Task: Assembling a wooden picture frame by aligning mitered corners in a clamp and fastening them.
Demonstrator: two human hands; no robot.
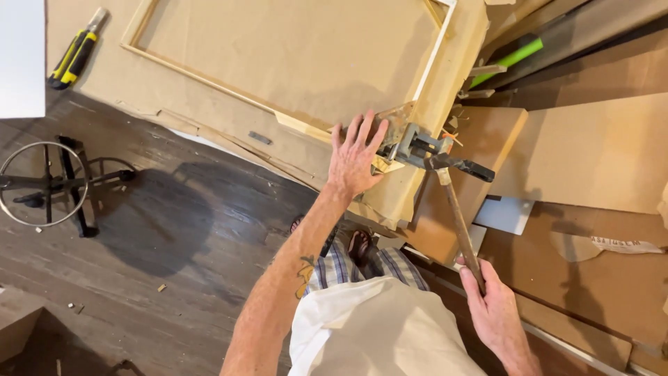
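The left hand (355, 157) lies flat, fingers spread, on the near right corner of a wooden frame (209, 73) that rests on brown cardboard (292, 49) over the bench; the palm presses down rather than closing on anything, which looks meant to keep the corner from shifting. Just right of that hand, touching the same corner, sits a grey metal corner clamp (412, 145), which pins the two frame strips where they meet. The right hand (494, 310) has its grip closed round the near end of a hammer (456, 202), low on the wooden handle; the dark head lies across the clamp, so the long hold seems chosen for swing and reach. Whether the head is touching the clamp or just above it cannot be told.

Far left on the bench lies a yellow and black utility knife (75, 50). A green tube (511, 59) sticks out among cardboard sheets at the far right. Down on the dark wood floor (174, 237) at left stands a stool base with a metal ring (45, 182)
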